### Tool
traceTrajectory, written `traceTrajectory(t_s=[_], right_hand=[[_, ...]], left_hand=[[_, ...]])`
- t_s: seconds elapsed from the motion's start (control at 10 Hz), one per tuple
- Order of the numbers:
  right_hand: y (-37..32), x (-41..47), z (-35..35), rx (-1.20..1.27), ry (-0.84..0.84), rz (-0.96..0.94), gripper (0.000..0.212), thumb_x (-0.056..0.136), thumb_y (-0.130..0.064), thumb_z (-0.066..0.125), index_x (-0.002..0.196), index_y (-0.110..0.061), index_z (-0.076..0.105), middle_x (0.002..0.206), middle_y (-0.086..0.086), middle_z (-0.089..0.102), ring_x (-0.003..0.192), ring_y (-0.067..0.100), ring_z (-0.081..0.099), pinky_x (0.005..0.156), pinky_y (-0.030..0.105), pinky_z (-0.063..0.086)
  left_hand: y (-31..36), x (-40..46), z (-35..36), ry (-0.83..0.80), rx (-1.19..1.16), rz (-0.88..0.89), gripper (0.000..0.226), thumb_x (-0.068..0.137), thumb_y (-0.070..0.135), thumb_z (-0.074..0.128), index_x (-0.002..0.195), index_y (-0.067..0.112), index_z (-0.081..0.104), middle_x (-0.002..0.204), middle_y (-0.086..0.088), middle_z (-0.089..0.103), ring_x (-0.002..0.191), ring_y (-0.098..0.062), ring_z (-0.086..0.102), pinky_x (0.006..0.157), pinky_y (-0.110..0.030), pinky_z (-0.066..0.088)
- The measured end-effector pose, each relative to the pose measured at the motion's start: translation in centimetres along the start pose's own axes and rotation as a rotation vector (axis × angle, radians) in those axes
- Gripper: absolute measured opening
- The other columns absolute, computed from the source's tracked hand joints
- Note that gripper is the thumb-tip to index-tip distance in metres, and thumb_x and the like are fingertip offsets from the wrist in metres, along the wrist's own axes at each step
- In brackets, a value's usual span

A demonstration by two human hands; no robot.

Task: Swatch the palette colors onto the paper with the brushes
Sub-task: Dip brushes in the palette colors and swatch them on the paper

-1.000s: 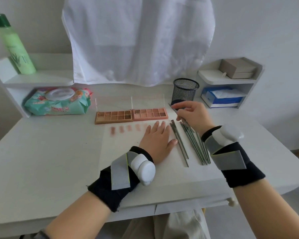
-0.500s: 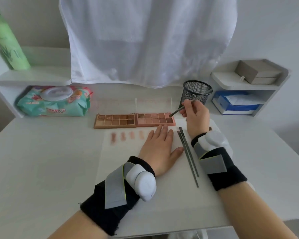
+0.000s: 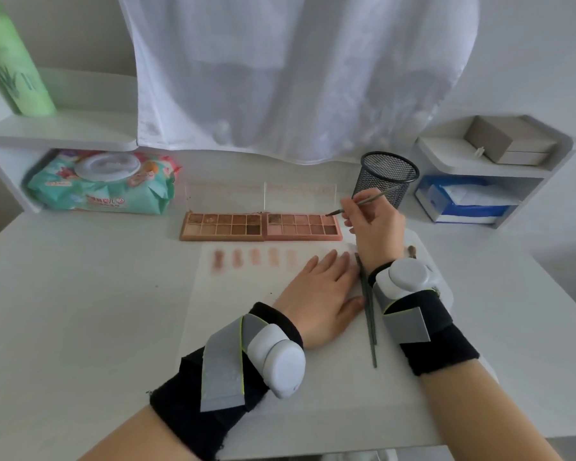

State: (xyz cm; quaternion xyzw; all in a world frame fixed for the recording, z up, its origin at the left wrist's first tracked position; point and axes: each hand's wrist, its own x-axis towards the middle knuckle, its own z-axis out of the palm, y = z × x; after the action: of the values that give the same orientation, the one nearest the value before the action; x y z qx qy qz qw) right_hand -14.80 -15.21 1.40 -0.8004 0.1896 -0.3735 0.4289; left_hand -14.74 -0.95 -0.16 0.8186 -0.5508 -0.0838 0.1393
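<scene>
right grip: right hand (image 3: 371,227) pinches a thin brush (image 3: 363,202) between thumb and fingertips, handle angled toward upper right of frame.
brush tip: now at the top-right pans of the right palette (image 3: 302,226); half a second ago it hung just off the palette's right end. Contact not certain.
left grip: left hand (image 3: 320,294) flat, fingers straight, pressing the paper (image 3: 233,311) at frame centre, holds nothing.
swatches (image 3: 253,259): row of about five pinkish marks along the paper's top edge, just below the left palette (image 3: 222,226); bare paper to their right.
spare brushes (image 3: 369,314): lying beside the left thumb, partly under the right wrist.
change: camera view has closed in; brush went from lifted to loading position.
meaning: likely picking up the next colour; next swatch probably goes right of the row.
</scene>
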Motion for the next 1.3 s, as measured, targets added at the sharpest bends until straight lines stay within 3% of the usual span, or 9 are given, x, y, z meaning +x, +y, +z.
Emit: traceTrajectory(t_s=[0.4,0.5,0.6,0.7,0.9,1.0,1.3], right_hand=[[0.05,0.06,0.23,-0.122,-0.028,-0.085,0.01,0.091,-0.022,0.058,0.082,-0.018,0.061,0.067,-0.003,0.064,0.069,0.019,0.065,0.067,0.033,0.051],[0.35,0.18,0.29,-0.11,-0.053,-0.036,0.011,0.092,-0.023,0.055,0.083,-0.018,0.059,0.064,-0.008,0.061,0.068,0.017,0.063,0.072,0.044,0.053],[0.22,0.16,0.27,-0.103,-0.035,-0.026,0.012,0.094,-0.022,0.053,0.084,-0.015,0.057,0.062,-0.012,0.058,0.064,0.013,0.06,0.073,0.046,0.052],[0.16,0.09,0.26,-0.073,-0.017,-0.033,0.012,0.094,-0.022,0.053,0.084,-0.016,0.056,0.063,-0.011,0.059,0.06,0.002,0.058,0.071,0.042,0.053],[0.29,0.13,0.27,-0.073,-0.06,-0.03,0.014,0.094,-0.022,0.053,0.086,-0.012,0.06,0.067,-0.001,0.063,0.065,0.015,0.061,0.072,0.045,0.053],[0.29,0.12,0.25,-0.073,-0.026,-0.027,0.013,0.094,-0.023,0.052,0.083,-0.017,0.057,0.064,-0.009,0.06,0.062,0.009,0.059,0.073,0.045,0.053],[0.41,0.22,0.15,-0.072,-0.008,-0.002,0.013,0.094,-0.022,0.052,0.083,-0.016,0.057,0.062,-0.009,0.059,0.059,0.003,0.057,0.073,0.043,0.053]], left_hand=[[0.11,0.06,0.18,-0.013,0.019,0.017,0.062,0.099,0.046,0.027,0.151,0.017,0.009,0.159,-0.005,0.004,0.146,-0.021,-0.001,0.116,-0.033,-0.004],[0.1,0.1,0.18,-0.011,0.007,0.02,0.063,0.099,0.047,0.027,0.151,0.018,0.008,0.159,-0.004,0.002,0.146,-0.021,-0.002,0.116,-0.032,-0.005],[0.01,0.2,0.22,-0.013,0.01,0.016,0.063,0.099,0.048,0.027,0.151,0.018,0.007,0.159,-0.004,0.002,0.146,-0.02,-0.002,0.116,-0.031,-0.006],[0.04,0.21,0.23,-0.02,0.01,0.015,0.064,0.099,0.048,0.027,0.151,0.017,0.007,0.159,-0.004,0.002,0.146,-0.02,-0.002,0.115,-0.031,-0.006],[-0.04,0.26,0.22,-0.017,0.003,0.013,0.064,0.098,0.048,0.027,0.151,0.018,0.006,0.159,-0.004,0.002,0.146,-0.02,-0.002,0.116,-0.032,-0.005],[0.04,0.23,0.19,-0.016,0.003,0.012,0.064,0.099,0.048,0.027,0.151,0.018,0.006,0.159,-0.004,0.001,0.146,-0.02,-0.002,0.116,-0.031,-0.005],[0.12,0.19,0.18,-0.01,0.005,0.011,0.064,0.099,0.048,0.028,0.151,0.018,0.009,0.159,-0.004,0.003,0.146,-0.02,0.0,0.116,-0.033,-0.004]])
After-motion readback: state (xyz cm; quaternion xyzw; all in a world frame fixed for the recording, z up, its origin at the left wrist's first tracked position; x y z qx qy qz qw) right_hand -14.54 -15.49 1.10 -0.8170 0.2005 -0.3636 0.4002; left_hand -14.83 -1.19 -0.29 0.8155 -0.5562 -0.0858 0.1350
